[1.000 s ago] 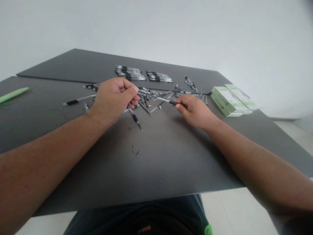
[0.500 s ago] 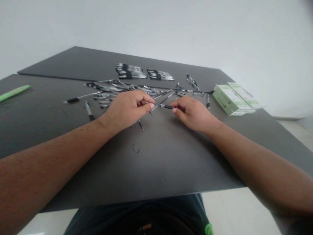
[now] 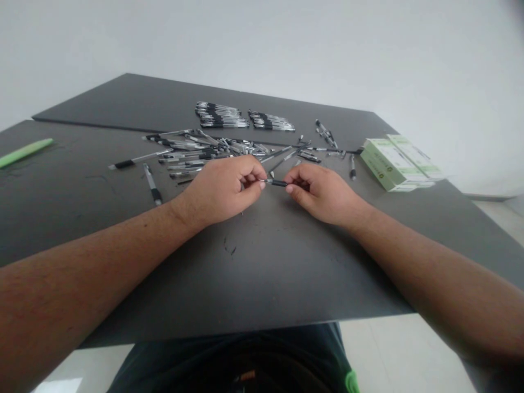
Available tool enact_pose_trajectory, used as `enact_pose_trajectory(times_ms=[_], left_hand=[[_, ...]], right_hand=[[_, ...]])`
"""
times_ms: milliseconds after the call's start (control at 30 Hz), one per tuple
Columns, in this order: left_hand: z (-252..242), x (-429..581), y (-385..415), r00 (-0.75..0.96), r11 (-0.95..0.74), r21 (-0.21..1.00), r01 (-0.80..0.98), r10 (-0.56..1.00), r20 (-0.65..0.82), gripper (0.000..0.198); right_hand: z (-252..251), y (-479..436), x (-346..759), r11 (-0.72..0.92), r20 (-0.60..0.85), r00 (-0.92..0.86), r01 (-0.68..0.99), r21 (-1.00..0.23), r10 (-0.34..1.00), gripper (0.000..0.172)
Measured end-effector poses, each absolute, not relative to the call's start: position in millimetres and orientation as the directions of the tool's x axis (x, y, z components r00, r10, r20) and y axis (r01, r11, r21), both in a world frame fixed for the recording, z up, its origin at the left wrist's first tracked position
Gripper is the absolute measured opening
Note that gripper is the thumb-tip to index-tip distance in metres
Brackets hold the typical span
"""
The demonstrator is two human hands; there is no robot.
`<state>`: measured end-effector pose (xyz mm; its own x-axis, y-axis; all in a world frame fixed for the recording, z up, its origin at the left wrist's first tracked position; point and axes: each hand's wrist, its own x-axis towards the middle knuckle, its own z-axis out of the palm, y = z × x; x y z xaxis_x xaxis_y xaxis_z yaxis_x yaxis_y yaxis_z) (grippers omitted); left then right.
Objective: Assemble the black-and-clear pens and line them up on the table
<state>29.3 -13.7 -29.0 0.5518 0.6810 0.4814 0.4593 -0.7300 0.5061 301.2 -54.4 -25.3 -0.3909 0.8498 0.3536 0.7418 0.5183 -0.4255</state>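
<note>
Between my hands a pen [image 3: 277,183] with a black grip lies nearly level, just above the grey table [image 3: 262,273]. My left hand [image 3: 229,185] pinches the thin part at its left end between thumb and fingers. Closed round the black-grip end is my right hand [image 3: 321,191], its thumb and forefinger at the front. Beyond and beside my left hand spreads a loose heap of pens and pen parts [image 3: 188,155]. One separate pen [image 3: 152,184] lies left of my left hand.
Farther back are two neat rows of pens, a left one [image 3: 221,115] and a right one [image 3: 271,121]. Green-and-white boxes [image 3: 395,164] stand at the right. Small clear-and-black parts [image 3: 325,135] lie near them. A green pen-shaped object [image 3: 27,152] is at the far left.
My left hand has moved right, closer to my right hand, and less of the thin part shows between them. The view has shifted slightly.
</note>
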Motion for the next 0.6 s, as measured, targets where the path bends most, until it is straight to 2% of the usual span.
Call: enact_pose_trajectory(times_ms=[300, 433, 533, 600], left_hand=[[-28, 28, -11, 0.608, -0.768, 0.408, 0.494, 0.641, 0.468, 0.017], [-29, 28, -11, 0.592, -0.755, 0.462, 0.465, 0.653, 0.471, 0.019], [-31, 26, -8, 0.555, -0.726, 0.517, 0.453, 0.684, 0.474, 0.027], [-33, 23, 0, 0.529, -0.704, 0.512, 0.492, 0.709, 0.467, 0.03]], right_hand=[[-26, -57, 295, 0.541, 0.313, -0.444, 0.728, -0.421, 0.84, 0.011], [-26, -56, 297, 0.537, 0.309, -0.44, 0.727, -0.428, 0.843, 0.014], [-24, -53, 302, 0.508, 0.337, -0.389, 0.746, -0.431, 0.857, 0.015], [-23, -51, 306, 0.47, 0.349, -0.337, 0.767, -0.437, 0.875, 0.016]])
